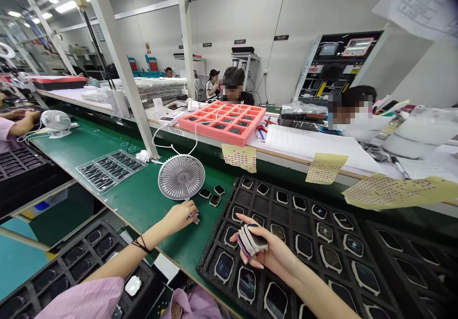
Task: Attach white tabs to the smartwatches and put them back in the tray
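My right hand (275,252) is closed around a small stack of smartwatch cases (255,240), light-rimmed with a dark screen on top and a purple piece at the lower side. It hovers over a black foam tray (255,204) whose pockets hold many smartwatches, such as one with a dark face (246,284). On the green bench, my left hand (183,215) has its fingers curled together by the fan's base. A small pinkish, shiny bit shows at the fingertips, too small to name. Three loose watch faces (215,200) lie just beyond that hand.
A grey fan (182,176) stands on the green bench (143,197), beside a clear plastic tray of dark parts (110,170). A pink foam tray (223,121) sits on the raised shelf. More black trays (77,261) flank me. Co-workers sit opposite and at far left.
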Motion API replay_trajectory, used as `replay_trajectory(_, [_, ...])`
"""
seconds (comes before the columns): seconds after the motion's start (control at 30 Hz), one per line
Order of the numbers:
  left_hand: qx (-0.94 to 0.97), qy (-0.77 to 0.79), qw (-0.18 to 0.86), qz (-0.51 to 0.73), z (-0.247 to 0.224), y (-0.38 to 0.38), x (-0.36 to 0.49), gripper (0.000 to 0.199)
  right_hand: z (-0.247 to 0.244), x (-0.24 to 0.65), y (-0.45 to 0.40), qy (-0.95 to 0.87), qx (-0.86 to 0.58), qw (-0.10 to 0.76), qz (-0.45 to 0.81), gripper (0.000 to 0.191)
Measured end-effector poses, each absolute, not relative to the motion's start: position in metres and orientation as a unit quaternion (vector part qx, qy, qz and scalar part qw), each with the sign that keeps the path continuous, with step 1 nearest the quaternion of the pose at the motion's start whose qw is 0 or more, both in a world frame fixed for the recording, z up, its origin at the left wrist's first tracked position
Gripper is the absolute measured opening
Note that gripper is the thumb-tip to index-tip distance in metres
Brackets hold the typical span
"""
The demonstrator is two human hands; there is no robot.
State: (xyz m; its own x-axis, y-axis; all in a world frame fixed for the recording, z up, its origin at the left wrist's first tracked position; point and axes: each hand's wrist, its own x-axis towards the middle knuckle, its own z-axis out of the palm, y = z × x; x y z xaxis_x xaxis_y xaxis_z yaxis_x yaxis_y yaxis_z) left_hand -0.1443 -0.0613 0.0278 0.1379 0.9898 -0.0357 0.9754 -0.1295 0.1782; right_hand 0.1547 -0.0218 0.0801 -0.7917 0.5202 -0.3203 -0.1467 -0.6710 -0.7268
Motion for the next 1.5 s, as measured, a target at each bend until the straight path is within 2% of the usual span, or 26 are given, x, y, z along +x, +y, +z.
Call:
replay_trajectory(0.23, [0.706, 0.691, 0.141, 0.064, 0.019, -0.046, -0.15, 0.013, 0.078, 0.158, -0.022, -0.349, -0.266, 0.214, 0.873, 0.078])
replay_trajectory(0.47, [0.689, 0.687, 0.219, 0.076, 0.013, -0.034, -0.15, 0.014, 0.078, 0.157, -0.023, -0.347, -0.26, 0.235, 0.87, 0.066])
replay_trajectory(0.67, [0.69, 0.685, 0.22, 0.08, 0.006, -0.027, -0.149, 0.015, 0.076, 0.159, -0.022, -0.35, -0.258, 0.241, 0.868, 0.064])
replay_trajectory(0.9, [0.711, 0.69, 0.117, 0.067, 0.02, -0.036, -0.137, 0.015, 0.072, 0.159, -0.022, -0.349, -0.276, 0.247, 0.861, 0.065])
replay_trajectory(1.1, [0.753, 0.657, 0.037, 0.0, 0.013, -0.053, -0.123, 0.009, 0.069, 0.158, -0.02, -0.349, -0.268, 0.241, 0.865, 0.063])
replay_trajectory(1.33, [0.775, 0.629, -0.052, -0.03, -0.006, -0.064, -0.115, 0.027, 0.069, 0.158, -0.022, -0.333, -0.255, 0.24, 0.876, 0.068])
replay_trajectory(1.5, [0.805, 0.586, -0.09, 0.01, 0.021, -0.063, -0.106, 0.024, 0.074, 0.158, -0.022, -0.31, -0.251, 0.238, 0.885, 0.072])
